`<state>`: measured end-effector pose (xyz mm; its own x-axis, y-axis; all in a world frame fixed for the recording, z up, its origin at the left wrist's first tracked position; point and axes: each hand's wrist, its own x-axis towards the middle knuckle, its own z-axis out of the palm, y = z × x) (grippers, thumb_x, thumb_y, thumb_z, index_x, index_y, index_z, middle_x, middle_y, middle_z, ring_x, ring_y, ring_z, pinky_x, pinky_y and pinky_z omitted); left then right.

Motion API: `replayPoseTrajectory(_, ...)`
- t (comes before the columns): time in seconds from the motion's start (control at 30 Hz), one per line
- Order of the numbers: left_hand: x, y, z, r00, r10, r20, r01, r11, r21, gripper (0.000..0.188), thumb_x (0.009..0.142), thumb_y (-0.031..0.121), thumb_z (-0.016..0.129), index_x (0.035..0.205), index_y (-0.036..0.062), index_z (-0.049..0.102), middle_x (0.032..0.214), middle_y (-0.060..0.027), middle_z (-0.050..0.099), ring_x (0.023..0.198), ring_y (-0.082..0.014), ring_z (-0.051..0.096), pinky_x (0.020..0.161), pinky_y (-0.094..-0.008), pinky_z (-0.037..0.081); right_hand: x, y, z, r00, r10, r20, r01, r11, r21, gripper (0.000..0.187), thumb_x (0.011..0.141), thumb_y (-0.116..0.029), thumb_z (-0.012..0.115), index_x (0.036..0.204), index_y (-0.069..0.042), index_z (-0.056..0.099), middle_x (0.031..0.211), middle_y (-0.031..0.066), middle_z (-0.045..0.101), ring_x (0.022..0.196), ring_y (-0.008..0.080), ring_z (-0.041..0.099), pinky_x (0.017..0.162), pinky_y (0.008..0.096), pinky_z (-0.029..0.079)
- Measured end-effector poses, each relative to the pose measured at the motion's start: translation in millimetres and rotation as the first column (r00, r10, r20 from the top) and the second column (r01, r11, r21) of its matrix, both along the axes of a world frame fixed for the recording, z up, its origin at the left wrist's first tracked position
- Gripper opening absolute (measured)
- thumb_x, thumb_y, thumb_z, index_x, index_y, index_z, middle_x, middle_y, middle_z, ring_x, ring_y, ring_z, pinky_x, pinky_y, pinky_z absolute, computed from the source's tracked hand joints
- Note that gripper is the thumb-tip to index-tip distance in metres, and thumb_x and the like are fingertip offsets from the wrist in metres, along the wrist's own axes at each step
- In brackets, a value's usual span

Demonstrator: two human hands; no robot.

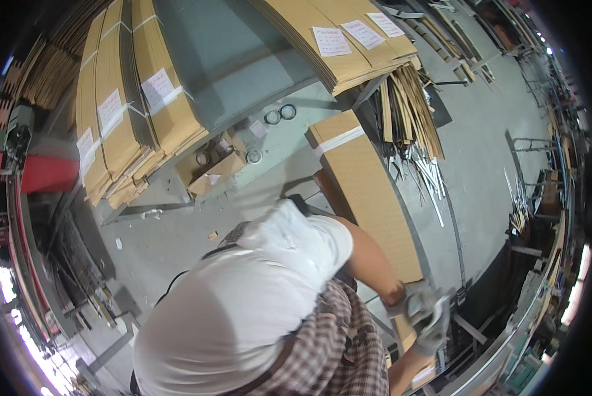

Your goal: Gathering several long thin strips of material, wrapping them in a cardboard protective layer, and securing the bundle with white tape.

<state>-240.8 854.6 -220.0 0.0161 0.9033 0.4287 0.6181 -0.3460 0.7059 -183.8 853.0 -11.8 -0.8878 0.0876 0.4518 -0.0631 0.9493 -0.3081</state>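
Gloved left hand and right hand held close together; whether fingers are parted or clamped cannot be told. Cardboard stack laid just beside fingers, far end banded by strap. Near end perhaps being bound; steady two-handed pull probably called for.

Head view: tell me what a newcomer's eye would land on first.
First, the white shirt filling the lower middle. Next, the long brown cardboard pack right of centre, with grey-gloved hands past its lower end. Then the strapped cardboard stacks at upper left.
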Motion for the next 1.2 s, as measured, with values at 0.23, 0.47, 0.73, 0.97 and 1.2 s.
replayPoseTrajectory(0.23, -81.6, -142.3, 193.2, 0.915, -0.277, -0.293, 0.081, 0.838, -0.539, 0.092, 0.054, 0.062, 0.08, 0.118, -0.0006, 0.059, 0.118, -0.0167, 0.061, 0.113, -0.0306, 0.059, 0.092, -0.0442, 0.047, 190.5, -135.8, -47.3, 0.634, -0.764, 0.118, 0.551, 0.34, -0.762, 0.076, 0.089, -0.045, 0.064, 0.14, 0.006, 0.04, 0.136, 0.0247, 0.051, 0.124, 0.0345, 0.052, 0.105, 0.0435, 0.044)
replayPoseTrajectory(0.47, -151.4, -322.6, 208.7, 0.989, -0.133, 0.065, 0.129, 0.99, 0.052, 0.095, 0.053, 0.043, 0.087, 0.131, 0.0006, 0.05, 0.12, -0.0199, 0.059, 0.114, -0.0355, 0.056, 0.101, -0.0426, 0.044, 190.9, -49.9, 86.9, 0.681, -0.559, -0.473, -0.228, 0.452, -0.863, 0.08, 0.085, -0.046, 0.07, 0.141, 0.002, 0.04, 0.138, 0.0241, 0.048, 0.129, 0.0357, 0.047, 0.109, 0.0471, 0.04)
replayPoseTrajectory(0.73, -116.1, -445.0, 209.3, 0.859, 0.49, 0.15, -0.51, 0.842, 0.174, 0.104, 0.051, 0.027, 0.088, 0.14, 0.0016, 0.04, 0.129, -0.0227, 0.05, 0.124, -0.0375, 0.048, 0.105, -0.044, 0.042, 33.6, -97.7, 3.7, 0.93, 0.166, 0.327, 0.083, 0.774, -0.628, 0.055, 0.093, -0.022, 0.057, 0.141, 0.0, 0.039, 0.139, 0.0098, 0.045, 0.128, 0.0237, 0.042, 0.106, 0.0362, 0.038)
replayPoseTrajectory(0.97, -96.1, -484.4, 159.7, 0.633, 0.734, 0.248, -0.687, 0.679, -0.259, 0.105, 0.048, 0.032, 0.092, 0.135, 0.0019, 0.043, 0.124, -0.018, 0.053, 0.12, -0.0337, 0.05, 0.104, -0.043, 0.042, -81.2, -224.4, -51.5, 0.625, 0.569, 0.535, 0.144, 0.589, -0.795, 0.084, 0.06, -0.003, 0.091, 0.133, -0.002, 0.049, 0.12, 0.0111, 0.061, 0.115, 0.0216, 0.058, 0.095, 0.0339, 0.051)
replayPoseTrajectory(1.2, -78.6, -491.0, 98.9, 0.567, 0.816, 0.108, -0.797, 0.577, -0.179, 0.114, 0.052, 0.031, 0.092, 0.145, 0.001, 0.032, 0.135, -0.0208, 0.047, 0.131, -0.0331, 0.042, 0.111, -0.0439, 0.034, -94.6, -165.8, -161.6, 0.486, 0.756, 0.438, -0.61, 0.652, -0.449, 0.088, 0.074, -0.039, 0.084, 0.144, -0.008, 0.041, 0.144, 0.0119, 0.047, 0.126, 0.0265, 0.051, 0.103, 0.0434, 0.046)
